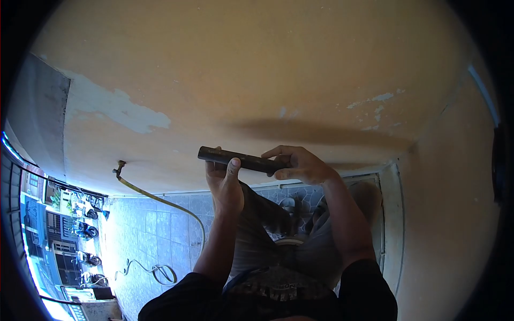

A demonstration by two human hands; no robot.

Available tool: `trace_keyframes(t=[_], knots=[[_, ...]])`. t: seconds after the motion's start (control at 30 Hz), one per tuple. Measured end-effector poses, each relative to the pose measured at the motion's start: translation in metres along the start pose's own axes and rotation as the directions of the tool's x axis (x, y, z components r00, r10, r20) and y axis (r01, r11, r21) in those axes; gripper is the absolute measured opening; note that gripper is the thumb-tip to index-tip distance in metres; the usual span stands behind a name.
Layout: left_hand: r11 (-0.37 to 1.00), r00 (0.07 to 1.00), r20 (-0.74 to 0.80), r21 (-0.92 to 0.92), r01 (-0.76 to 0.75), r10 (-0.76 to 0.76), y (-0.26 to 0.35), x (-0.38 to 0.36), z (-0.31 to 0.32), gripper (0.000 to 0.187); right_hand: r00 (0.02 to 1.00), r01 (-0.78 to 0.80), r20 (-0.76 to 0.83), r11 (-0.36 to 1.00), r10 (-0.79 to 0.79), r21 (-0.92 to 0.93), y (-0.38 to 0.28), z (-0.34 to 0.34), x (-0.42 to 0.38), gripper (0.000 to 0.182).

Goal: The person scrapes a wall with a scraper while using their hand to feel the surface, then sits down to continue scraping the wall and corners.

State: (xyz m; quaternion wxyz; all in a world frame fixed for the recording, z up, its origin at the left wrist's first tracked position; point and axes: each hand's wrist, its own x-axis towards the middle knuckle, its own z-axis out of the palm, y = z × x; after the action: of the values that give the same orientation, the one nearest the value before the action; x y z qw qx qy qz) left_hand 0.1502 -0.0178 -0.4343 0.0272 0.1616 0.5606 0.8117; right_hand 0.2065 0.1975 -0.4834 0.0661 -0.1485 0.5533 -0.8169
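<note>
A dark, smooth cylindrical tube (249, 161) lies nearly level across both hands in front of the wall, its right end slightly lower. My left hand (225, 184) grips it left of its middle, thumb across the near side and fingers behind. The tube's left end sticks out past those fingers. Around the right end my right hand (302, 166) is closed, thumb below and fingers above, so that end is partly hidden. Faint markings show near the left end, too small to read.
A tan wall (300, 69) with peeling patches fills the view ahead. At left, a tap (120, 166) feeds a hose (176, 206) that trails down to the paved floor (155, 224), where a coil (164, 274) lies. Parked motorbikes (85, 230) stand beyond.
</note>
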Motion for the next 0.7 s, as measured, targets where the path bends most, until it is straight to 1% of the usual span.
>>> trace_keyframes(t=[0.03,0.07,0.13,0.2,0.27,0.3,0.37,0.4,0.47,0.5,0.53,0.57,0.6,0.63,0.7], knots=[[0.998,1.0,-0.004,0.057,-0.021,0.021,-0.004,0.0,-0.003,0.052,1.0,-0.003,0.003,1.0,0.003,0.0,0.0,0.0,0.001,0.058],[0.993,0.999,-0.007,0.113,-0.041,0.042,-0.007,0.0,-0.006,0.052,1.0,0.007,0.019,1.0,-0.008,0.008,0.0,0.001,0.001,0.054],[0.987,0.998,-0.016,0.146,-0.061,0.064,-0.012,-0.001,-0.012,0.05,0.999,0.015,0.034,1.0,-0.015,0.017,0.0,0.003,0.001,0.051],[0.981,0.996,-0.024,0.178,-0.079,0.085,-0.019,-0.002,-0.021,0.049,0.995,0.081,0.062,0.997,-0.082,0.013,-0.002,0.007,0.002,0.042],[0.975,0.992,-0.014,0.189,-0.117,0.122,-0.021,0.0,-0.024,0.042,0.996,0.053,0.075,0.999,-0.052,-0.008,-0.006,0.007,0.001,0.04],[0.975,0.993,-0.016,0.188,-0.115,0.12,-0.019,0.0,-0.02,0.042,0.996,0.028,0.089,0.999,-0.025,-0.028,-0.007,0.007,0.001,0.039],[0.982,0.994,-0.031,0.158,-0.102,0.109,-0.012,-0.002,-0.011,0.036,0.996,0.0,0.09,1.0,0.001,-0.017,-0.004,0.004,0.003,0.039],[0.982,0.994,-0.035,0.158,-0.1,0.107,-0.012,-0.001,-0.011,0.036,0.996,-0.023,0.09,1.0,0.024,-0.007,-0.002,0.003,0.003,0.041],[0.982,0.995,-0.071,0.182,-0.051,0.064,-0.012,0.0,-0.012,0.032,0.996,-0.029,0.082,0.999,0.028,0.021,0.001,0.001,0.005,0.041],[0.982,0.995,-0.075,0.183,-0.046,0.061,-0.012,0.0,-0.012,0.032,0.997,-0.031,0.072,0.998,0.028,0.048,0.003,0.001,0.005,0.041],[0.976,0.994,-0.093,0.213,-0.037,0.058,-0.012,-0.001,-0.012,0.028,0.997,-0.036,0.071,0.998,0.033,0.052,0.01,-0.002,0.007,0.041],[0.97,0.992,-0.112,0.243,-0.026,0.054,-0.011,-0.002,-0.011,0.024,1.0,0.011,0.01,0.99,-0.009,-0.138,0.014,-0.002,0.011,0.041],[0.97,0.992,-0.115,0.244,-0.019,0.049,-0.01,-0.005,-0.008,0.024,0.997,0.045,-0.041,0.944,-0.062,-0.328,0.017,-0.002,0.013,0.041],[0.961,0.993,-0.117,0.276,0.004,0.029,-0.009,-0.007,-0.004,0.021,0.997,0.041,-0.043,0.945,-0.058,-0.324,0.02,0.001,0.01,0.041],[0.952,0.993,-0.115,0.305,0.026,0.01,-0.011,-0.009,0.0,0.017,0.986,0.052,-0.147,0.976,-0.084,-0.213,-0.002,0.021,0.007,0.034]])
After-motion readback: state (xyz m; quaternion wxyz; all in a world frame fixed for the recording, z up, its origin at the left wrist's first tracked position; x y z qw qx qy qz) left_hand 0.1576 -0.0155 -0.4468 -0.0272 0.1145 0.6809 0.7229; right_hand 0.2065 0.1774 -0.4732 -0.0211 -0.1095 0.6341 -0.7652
